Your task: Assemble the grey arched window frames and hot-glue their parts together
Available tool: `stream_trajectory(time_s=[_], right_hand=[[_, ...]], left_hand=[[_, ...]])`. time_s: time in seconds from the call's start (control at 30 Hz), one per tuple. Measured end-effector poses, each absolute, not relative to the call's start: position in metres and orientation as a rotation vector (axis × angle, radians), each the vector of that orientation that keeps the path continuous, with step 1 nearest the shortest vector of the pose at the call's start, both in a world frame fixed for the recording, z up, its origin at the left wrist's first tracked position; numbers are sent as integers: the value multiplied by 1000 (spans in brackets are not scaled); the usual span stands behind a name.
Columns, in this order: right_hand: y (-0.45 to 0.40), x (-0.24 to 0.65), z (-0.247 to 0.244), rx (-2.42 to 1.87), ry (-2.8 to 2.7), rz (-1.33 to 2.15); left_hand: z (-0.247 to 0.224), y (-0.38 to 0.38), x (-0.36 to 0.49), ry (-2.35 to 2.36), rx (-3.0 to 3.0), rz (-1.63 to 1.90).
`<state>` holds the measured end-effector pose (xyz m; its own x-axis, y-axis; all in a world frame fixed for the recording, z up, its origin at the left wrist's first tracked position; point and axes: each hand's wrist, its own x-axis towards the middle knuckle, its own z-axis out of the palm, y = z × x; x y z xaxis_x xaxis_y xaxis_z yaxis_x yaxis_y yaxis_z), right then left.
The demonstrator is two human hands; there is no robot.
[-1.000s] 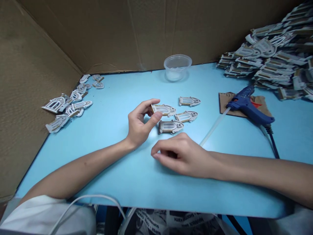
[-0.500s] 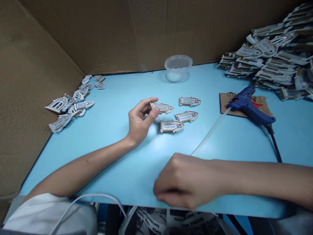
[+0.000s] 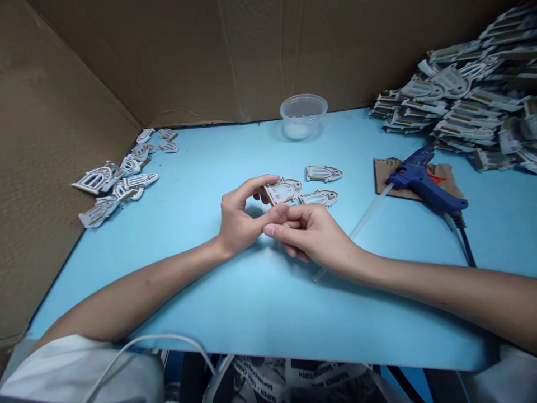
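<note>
While held, the arched piece points up-right.

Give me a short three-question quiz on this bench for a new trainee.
1. What is the left hand pinching between its fingers and thumb?
2. True or false: the blue glue gun rests on a cardboard scrap.
3. Where is the big heap of pieces? A: inside the clear plastic tub. B: under the glue gun. C: at the far right corner of the blue table.

Key: 1, an arched piece; 2, true; 3, C.
</note>
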<state>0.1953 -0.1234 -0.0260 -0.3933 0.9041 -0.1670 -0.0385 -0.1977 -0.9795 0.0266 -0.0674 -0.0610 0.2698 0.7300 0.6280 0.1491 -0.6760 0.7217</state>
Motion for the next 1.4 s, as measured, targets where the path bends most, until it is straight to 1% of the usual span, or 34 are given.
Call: stream_trajectory(time_s=[0.13,0.23,0.33,0.47,0.57,0.7,0.87,0.93,1.1,1.2,1.4], right_hand=[[-126,193,-28,-1058,-1226,1775],[-129,194,-28,-1008,-1326,1824],[-136,195,-26,-857,-1660,1794],[-145,197,-22,-709,-2231,1515],[-148,197,-23,-722,-2428,1412],[-148,197,-26,-703,-2514,1384],[-152,198,-31,-368,-2645,1344],[-154,198,-33,-299,-2663,1334],[-155,197,-39,-432,-2597,1396],[-155,197,-41,-490,-2604,1268],[-158,197,-42,-356,-2706,890]], left_hand=[[-61,-66,26,806,2047,1437],[-61,-66,26,779,2047,1434],[-60,-65,27,799,1970,1390],[-58,-64,29,877,1818,1329],[-57,-63,30,899,1770,1323],[-57,-63,29,899,1754,1323],[-58,-64,29,865,1757,1328],[-58,-64,29,867,1757,1328],[-57,-64,28,888,1756,1287],[-58,-63,27,852,1772,1198],[-61,-62,27,775,1831,1177]])
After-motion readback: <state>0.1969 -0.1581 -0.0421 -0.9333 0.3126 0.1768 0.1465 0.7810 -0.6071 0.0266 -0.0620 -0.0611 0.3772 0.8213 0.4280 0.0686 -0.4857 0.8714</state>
